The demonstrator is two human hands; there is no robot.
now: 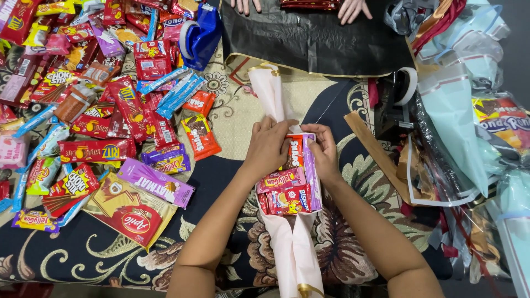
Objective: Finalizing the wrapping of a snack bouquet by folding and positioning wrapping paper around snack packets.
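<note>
Both of my forearms reach in from the bottom edge toward a bundle of snack packets (290,185) lying on a long strip of pale pink wrapping paper (295,251). My left hand (270,146) lies curled over the bundle's top left corner, fingers pressed down on the paper and packets. My right hand (323,152) pinches the upper right edge of the bundle at a purple packet (310,165), thumb and fingers closed on it. Everything rests on a dark patterned cloth (110,254) in the middle of the view. Left of my arms sits a wide scatter of loose snack packets (99,110), red, purple and blue, with a blue tape dispenser (201,33) at its far edge. Across from me, another person's hands (298,6) rest spread on a black sheet with a gold border (309,41). On my right lies a heap of cellophane and ribbon (469,127), beside a black tape dispenser (397,96).
</note>
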